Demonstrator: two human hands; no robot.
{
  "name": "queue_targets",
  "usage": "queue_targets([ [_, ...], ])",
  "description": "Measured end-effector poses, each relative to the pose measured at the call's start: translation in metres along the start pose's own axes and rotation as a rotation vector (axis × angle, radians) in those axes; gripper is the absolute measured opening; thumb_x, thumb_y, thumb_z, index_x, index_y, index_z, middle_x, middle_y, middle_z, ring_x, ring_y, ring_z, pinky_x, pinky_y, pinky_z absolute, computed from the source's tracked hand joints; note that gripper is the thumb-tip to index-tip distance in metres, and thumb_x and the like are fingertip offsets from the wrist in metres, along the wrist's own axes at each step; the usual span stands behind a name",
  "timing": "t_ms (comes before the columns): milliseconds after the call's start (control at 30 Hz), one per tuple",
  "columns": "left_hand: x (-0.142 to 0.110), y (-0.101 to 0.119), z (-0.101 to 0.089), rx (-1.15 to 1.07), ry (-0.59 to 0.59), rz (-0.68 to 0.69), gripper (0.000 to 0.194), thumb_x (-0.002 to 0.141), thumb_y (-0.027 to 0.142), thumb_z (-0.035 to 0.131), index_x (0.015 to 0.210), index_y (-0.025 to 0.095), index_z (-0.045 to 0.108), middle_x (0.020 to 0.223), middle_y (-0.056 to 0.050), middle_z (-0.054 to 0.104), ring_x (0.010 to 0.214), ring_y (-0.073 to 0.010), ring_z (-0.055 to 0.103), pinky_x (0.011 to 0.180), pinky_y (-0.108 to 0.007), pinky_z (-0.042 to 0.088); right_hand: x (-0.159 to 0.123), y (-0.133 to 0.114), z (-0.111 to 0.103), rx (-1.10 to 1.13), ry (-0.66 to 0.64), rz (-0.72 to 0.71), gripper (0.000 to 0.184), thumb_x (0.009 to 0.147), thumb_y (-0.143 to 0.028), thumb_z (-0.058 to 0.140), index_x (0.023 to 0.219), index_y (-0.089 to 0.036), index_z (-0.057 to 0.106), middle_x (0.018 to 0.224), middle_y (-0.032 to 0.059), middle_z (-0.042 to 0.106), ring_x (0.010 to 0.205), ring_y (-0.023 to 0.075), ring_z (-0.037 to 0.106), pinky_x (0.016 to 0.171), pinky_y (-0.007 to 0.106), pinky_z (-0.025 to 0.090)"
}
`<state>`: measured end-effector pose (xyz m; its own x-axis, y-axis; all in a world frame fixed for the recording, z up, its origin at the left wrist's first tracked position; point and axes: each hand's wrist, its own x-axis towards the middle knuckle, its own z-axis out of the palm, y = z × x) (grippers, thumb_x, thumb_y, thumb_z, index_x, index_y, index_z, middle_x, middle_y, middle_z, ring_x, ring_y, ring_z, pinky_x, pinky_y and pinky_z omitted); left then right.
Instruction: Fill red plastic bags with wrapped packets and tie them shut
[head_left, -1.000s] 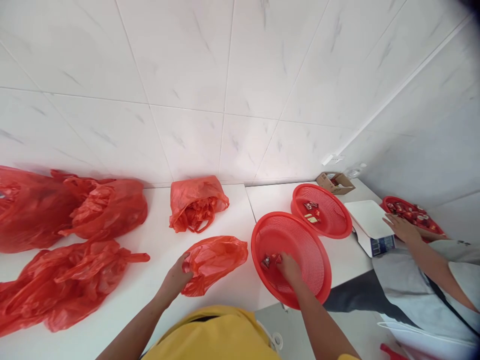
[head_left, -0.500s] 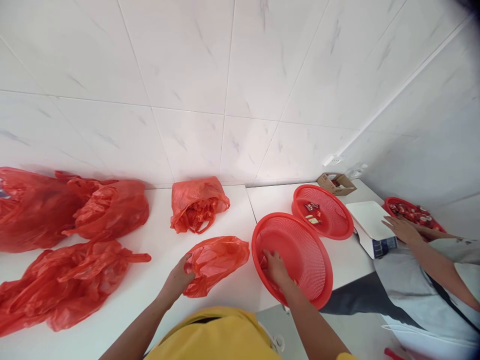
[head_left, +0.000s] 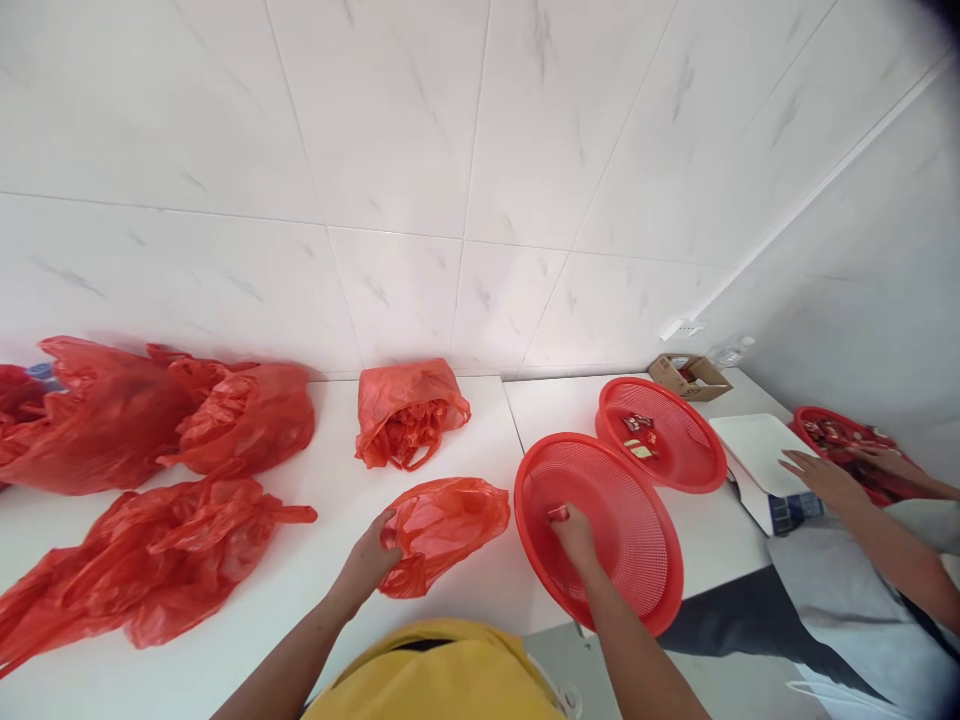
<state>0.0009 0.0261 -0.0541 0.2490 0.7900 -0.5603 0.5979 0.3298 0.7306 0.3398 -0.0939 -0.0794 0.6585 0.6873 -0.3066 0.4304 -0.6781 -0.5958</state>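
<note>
My left hand [head_left: 370, 557] grips the near left edge of a thin red plastic bag [head_left: 450, 522], whose mouth gapes on the white table. Inside the nearer red plastic basket [head_left: 630, 560] is my right hand [head_left: 577, 540], its fingers closed on a small red wrapped packet [head_left: 558, 513]. No other packet shows in this basket. Just behind it, a second red basket [head_left: 686, 440] holds several small red packets [head_left: 640, 425] and a pale yellow piece [head_left: 639, 449].
Filled red bags [head_left: 255, 420] and a crumpled one [head_left: 195, 560] lie left. Another red bag [head_left: 409, 400] stands by the wall. At right are a cardboard box [head_left: 709, 384], a white-topped scale [head_left: 757, 450] and a co-worker's hand [head_left: 821, 475], near a basket of red packets [head_left: 832, 435].
My right hand has lifted from the basket's left side towards its middle, the packet now showing at its fingertips. My left hand keeps hold of the bag. The view has shifted slightly left.
</note>
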Motion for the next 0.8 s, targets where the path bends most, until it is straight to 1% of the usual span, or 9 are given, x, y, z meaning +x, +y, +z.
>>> queue_targets([
  [167, -0.004, 0.001, 0.002, -0.038, 0.003, 0.016, 0.072, 0.070, 0.016, 0.058, 0.139, 0.016, 0.038, 0.109, -0.009, 0.066, 0.087, -0.0198, 0.064, 0.076, -0.030, 0.050, -0.007, -0.019, -0.013, 0.225, 0.138, -0.035, 0.018, 0.072, -0.039, 0.051, 0.078, -0.022, 0.055, 0.070, 0.0000, 0.061, 0.064, 0.0178, 0.054, 0.055, 0.028, 0.042],
  [233, -0.003, 0.001, 0.003, -0.050, -0.002, 0.019, 0.073, 0.068, 0.015, 0.059, 0.139, 0.016, 0.038, 0.112, -0.010, 0.065, 0.089, -0.0201, 0.064, 0.077, -0.030, 0.050, -0.020, -0.038, -0.017, 0.301, 0.147, -0.084, 0.021, 0.072, -0.040, 0.056, 0.082, -0.022, 0.058, 0.070, -0.0009, 0.062, 0.065, 0.0174, 0.055, 0.059, 0.028, 0.044],
  [300, -0.003, 0.001, 0.004, -0.064, -0.012, 0.013, 0.075, 0.068, 0.015, 0.060, 0.139, 0.016, 0.038, 0.112, -0.010, 0.065, 0.090, -0.0203, 0.064, 0.076, -0.029, 0.050, -0.037, -0.063, -0.014, 0.410, 0.093, -0.190, 0.022, 0.072, -0.037, 0.059, 0.088, -0.022, 0.061, 0.076, 0.0004, 0.066, 0.071, 0.0178, 0.059, 0.065, 0.029, 0.047],
  [400, -0.003, 0.003, 0.005, -0.074, -0.023, 0.006, 0.076, 0.067, 0.016, 0.060, 0.140, 0.017, 0.037, 0.110, -0.009, 0.066, 0.087, -0.0200, 0.064, 0.074, -0.029, 0.050, -0.060, -0.100, 0.008, 0.554, -0.081, -0.363, 0.021, 0.071, -0.029, 0.060, 0.090, -0.021, 0.062, 0.089, 0.0041, 0.069, 0.081, 0.0190, 0.063, 0.073, 0.030, 0.049],
  [500, -0.005, 0.006, 0.007, -0.087, -0.037, 0.014, 0.077, 0.067, 0.014, 0.058, 0.140, 0.017, 0.036, 0.107, -0.008, 0.066, 0.085, -0.0191, 0.064, 0.072, -0.028, 0.049, -0.069, -0.121, 0.043, 0.509, -0.202, -0.423, 0.021, 0.068, -0.022, 0.060, 0.089, -0.020, 0.063, 0.089, 0.0045, 0.069, 0.080, 0.0190, 0.064, 0.075, 0.032, 0.051],
  [600, -0.010, 0.009, 0.008, -0.114, -0.039, 0.031, 0.076, 0.066, 0.013, 0.058, 0.139, 0.016, 0.037, 0.101, -0.007, 0.067, 0.085, -0.0190, 0.064, 0.070, -0.027, 0.048, -0.068, -0.128, 0.065, 0.406, -0.263, -0.496, 0.054, 0.060, -0.017, 0.064, 0.113, -0.024, 0.062, 0.119, 0.0062, 0.064, 0.108, 0.0225, 0.060, 0.094, 0.037, 0.048],
  [667, -0.012, 0.012, 0.007, -0.123, -0.038, 0.025, 0.076, 0.066, 0.013, 0.059, 0.140, 0.017, 0.037, 0.099, -0.006, 0.068, 0.083, -0.0201, 0.064, 0.068, -0.028, 0.048, -0.067, -0.128, 0.063, 0.383, -0.255, -0.494, 0.068, 0.061, -0.019, 0.065, 0.128, -0.028, 0.053, 0.135, 0.0058, 0.055, 0.122, 0.0233, 0.052, 0.102, 0.039, 0.043],
  [733, -0.014, 0.013, 0.005, -0.129, -0.051, 0.000, 0.078, 0.066, 0.014, 0.059, 0.141, 0.019, 0.037, 0.097, -0.005, 0.068, 0.081, -0.0212, 0.063, 0.065, -0.029, 0.047, -0.065, -0.124, 0.046, 0.392, -0.219, -0.432, 0.056, 0.070, -0.028, 0.061, 0.125, -0.026, 0.055, 0.131, 0.0070, 0.058, 0.120, 0.0231, 0.054, 0.101, 0.039, 0.044],
  [800, -0.014, 0.014, 0.003, -0.136, -0.061, -0.016, 0.079, 0.067, 0.014, 0.059, 0.142, 0.021, 0.036, 0.095, -0.005, 0.068, 0.078, -0.0218, 0.063, 0.063, -0.029, 0.046, -0.060, -0.114, 0.019, 0.382, -0.137, -0.346, 0.036, 0.078, -0.036, 0.053, 0.111, -0.023, 0.062, 0.116, 0.0082, 0.066, 0.108, 0.0232, 0.061, 0.094, 0.038, 0.047],
])
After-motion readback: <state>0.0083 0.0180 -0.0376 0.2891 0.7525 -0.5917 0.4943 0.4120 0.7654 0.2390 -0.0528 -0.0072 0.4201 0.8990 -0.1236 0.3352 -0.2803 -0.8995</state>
